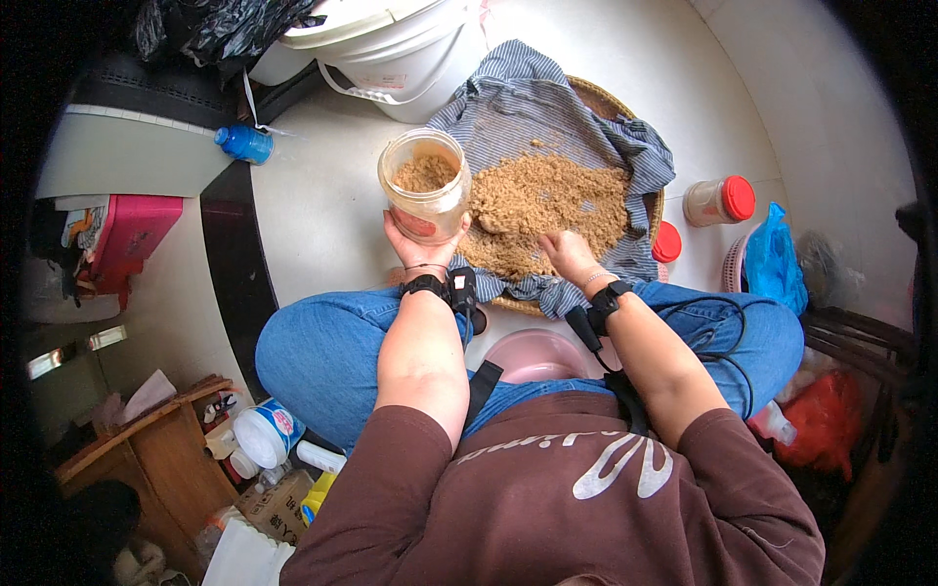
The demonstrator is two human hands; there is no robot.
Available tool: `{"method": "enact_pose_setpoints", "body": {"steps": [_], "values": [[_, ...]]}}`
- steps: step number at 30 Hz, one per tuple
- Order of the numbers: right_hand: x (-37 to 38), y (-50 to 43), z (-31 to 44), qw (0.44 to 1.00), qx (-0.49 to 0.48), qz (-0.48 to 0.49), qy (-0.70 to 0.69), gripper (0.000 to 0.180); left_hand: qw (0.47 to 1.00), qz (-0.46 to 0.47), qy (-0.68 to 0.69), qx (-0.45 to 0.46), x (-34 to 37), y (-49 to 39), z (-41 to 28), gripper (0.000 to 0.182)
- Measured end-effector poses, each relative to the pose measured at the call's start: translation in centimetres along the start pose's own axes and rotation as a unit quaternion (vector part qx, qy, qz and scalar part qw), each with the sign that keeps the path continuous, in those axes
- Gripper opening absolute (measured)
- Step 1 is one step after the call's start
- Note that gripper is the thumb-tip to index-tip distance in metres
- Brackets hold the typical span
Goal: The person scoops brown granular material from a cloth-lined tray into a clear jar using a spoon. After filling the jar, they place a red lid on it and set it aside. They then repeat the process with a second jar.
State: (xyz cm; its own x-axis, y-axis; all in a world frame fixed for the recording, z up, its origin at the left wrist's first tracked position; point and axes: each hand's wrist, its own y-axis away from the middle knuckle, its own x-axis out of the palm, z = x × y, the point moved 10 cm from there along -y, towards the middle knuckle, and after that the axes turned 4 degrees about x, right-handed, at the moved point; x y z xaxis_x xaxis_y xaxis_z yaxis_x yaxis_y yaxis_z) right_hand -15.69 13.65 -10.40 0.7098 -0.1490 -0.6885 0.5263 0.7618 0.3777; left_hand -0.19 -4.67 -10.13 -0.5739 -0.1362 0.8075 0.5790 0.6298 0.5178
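Observation:
My left hand (423, 245) holds up a clear plastic jar (432, 199), its open mouth facing me and tan crumbly material (425, 173) inside. To the right of the jar, a heap of the same crumbly material (568, 192) lies on a blue-and-white striped cloth (513, 88) spread over a round woven basket (654, 212). Over the heap's near right part is my right hand (570, 256), its fingers curled around what looks like the handle of a scoop or spoon; its bowl (500, 221) seems coated with the material.
A white lidded bucket (410, 66) stands behind the jar. At right are a red-lidded jar (714, 201), a red lid (667, 243) and a blue plastic bag (773, 264). A pink basin (538, 351) sits between my legs. A blue bottle (245, 143) lies at left.

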Motion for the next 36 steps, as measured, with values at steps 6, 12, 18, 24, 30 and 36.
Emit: {"method": "enact_pose_setpoints", "body": {"steps": [6,12,18,24,30,36], "values": [[-3.5,0.8,-2.1,0.993,0.009,-0.062,0.102,0.026,0.998,-0.052,0.005,-0.035,-1.5,0.5,1.3,0.078],[-5.2,1.2,-1.3,0.984,-0.031,-0.104,0.142,0.023,0.994,-0.094,-0.024,-0.040,-2.5,1.4,2.1,0.074],[-7.8,2.0,0.9,0.978,-0.053,-0.120,0.162,0.019,0.994,-0.098,-0.031,-0.046,-3.4,1.6,2.5,0.077],[-13.7,4.7,5.1,0.971,-0.100,-0.180,0.121,0.019,0.991,-0.109,-0.061,-0.047,-4.1,1.2,2.8,0.078],[-18.7,7.8,10.5,0.964,-0.118,-0.211,0.109,0.015,0.987,-0.101,-0.110,-0.063,-4.3,0.9,3.1,0.083],[-18.8,9.6,15.6,0.939,-0.181,-0.220,0.193,0.023,0.988,-0.043,-0.119,-0.088,-2.2,1.3,4.3,0.075]]}}
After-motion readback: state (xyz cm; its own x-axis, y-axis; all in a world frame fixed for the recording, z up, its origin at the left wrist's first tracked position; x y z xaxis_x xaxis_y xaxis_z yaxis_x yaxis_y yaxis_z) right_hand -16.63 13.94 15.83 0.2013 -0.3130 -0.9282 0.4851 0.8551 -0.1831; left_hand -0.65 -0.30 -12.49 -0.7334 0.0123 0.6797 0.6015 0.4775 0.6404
